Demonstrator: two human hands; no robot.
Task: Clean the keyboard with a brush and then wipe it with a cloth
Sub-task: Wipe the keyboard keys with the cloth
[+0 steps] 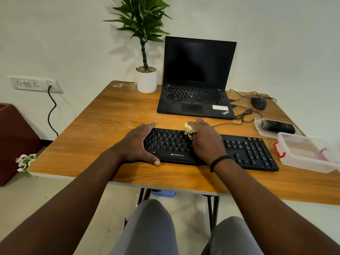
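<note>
1. The right hand (204, 138) is pressing a yellowish cloth (189, 128) onto the keyboard (211, 150), mid-board; fingers gripping it.
2. The left hand (139, 144) is lying flat, bracing the keyboard's left end; its long axis is running left-right, unwiped keys lying rightward.

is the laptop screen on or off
Off, as far as shows: the laptop stands open, but its screen is uniformly black.

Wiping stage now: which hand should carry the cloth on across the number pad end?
Right. The right hand already presses the cloth onto the keyboard and is nearer that end; the left hand braces the opposite edge.
</note>
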